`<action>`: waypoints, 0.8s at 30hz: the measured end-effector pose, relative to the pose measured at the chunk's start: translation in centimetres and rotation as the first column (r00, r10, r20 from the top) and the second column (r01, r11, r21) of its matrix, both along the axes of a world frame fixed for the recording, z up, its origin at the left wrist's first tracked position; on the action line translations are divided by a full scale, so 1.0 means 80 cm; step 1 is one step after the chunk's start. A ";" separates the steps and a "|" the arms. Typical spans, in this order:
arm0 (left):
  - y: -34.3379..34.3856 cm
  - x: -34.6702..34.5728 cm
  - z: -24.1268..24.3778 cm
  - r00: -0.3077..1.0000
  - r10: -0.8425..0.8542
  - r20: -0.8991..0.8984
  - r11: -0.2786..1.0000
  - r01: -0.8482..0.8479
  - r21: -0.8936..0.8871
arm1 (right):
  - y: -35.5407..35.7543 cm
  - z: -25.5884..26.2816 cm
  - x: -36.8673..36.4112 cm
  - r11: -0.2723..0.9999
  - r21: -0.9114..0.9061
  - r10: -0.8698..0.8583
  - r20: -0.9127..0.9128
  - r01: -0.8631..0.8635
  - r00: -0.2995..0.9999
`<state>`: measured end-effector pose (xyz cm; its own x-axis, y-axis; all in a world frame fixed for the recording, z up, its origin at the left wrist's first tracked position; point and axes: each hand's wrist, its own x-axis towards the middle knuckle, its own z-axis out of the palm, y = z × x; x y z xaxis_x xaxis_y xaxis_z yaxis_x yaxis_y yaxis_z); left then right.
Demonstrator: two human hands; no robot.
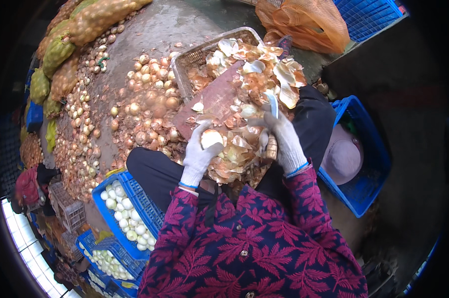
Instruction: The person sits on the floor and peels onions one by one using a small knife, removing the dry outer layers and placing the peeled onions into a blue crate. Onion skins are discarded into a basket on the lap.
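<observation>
My left hand (199, 154), in a white knit glove, holds a pale onion (211, 139) between thumb and fingers, its cut or peeled face turned up. In my gloved right hand (280, 136) is a knife with a wooden handle (271, 147); its curved blade (272, 102) points away from me. The hands are apart, with loose onion skins (233, 154) heaped between and below them. Just beyond lies a reddish board (213, 98), resting against a plastic crate (179, 74) piled with onion skins (254, 67).
Unpeeled onions (150, 100) spread over the floor to the left. Peeled onions fill a blue crate (107, 212) by my left knee. A hat (342, 156) sits in another blue crate (371, 197) at right. Full mesh sacks (94, 22) stand far left; a person (28, 186) is beyond.
</observation>
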<state>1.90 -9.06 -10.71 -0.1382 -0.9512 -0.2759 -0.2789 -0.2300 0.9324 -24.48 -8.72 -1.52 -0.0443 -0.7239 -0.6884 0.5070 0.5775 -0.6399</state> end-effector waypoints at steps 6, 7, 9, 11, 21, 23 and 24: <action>-0.016 -0.029 0.043 0.763 -0.133 0.633 0.961 0.256 -0.106 | 0.039 -0.032 0.018 0.964 0.102 0.245 0.002 -0.244 0.969; -0.015 -0.025 0.043 0.681 -0.116 0.723 0.946 0.297 -0.128 | 0.032 -0.024 0.016 0.962 0.110 0.262 -0.091 -0.252 0.961; -0.010 -0.007 0.037 0.861 -0.034 0.507 0.992 0.091 -0.089 | 0.017 0.001 0.018 0.987 -0.135 0.065 -0.167 -0.088 0.984; -0.008 0.015 0.022 0.961 0.097 0.260 0.995 -0.099 -0.005 | 0.015 -0.007 0.023 0.969 -0.147 0.133 -0.371 -0.199 0.919; 0.003 0.019 -0.020 0.968 0.246 -0.040 0.964 -0.249 -0.092 | 0.046 -0.117 0.125 0.719 0.111 0.306 -0.937 -0.687 0.169; 0.004 0.018 -0.028 0.960 0.266 -0.090 0.959 -0.273 -0.079 | 0.042 -0.120 0.131 0.739 0.063 0.312 -0.914 -0.671 0.258; 0.005 0.017 -0.029 0.960 0.267 -0.078 0.957 -0.274 -0.091 | 0.041 -0.118 0.133 0.735 0.071 0.358 -0.885 -0.675 0.297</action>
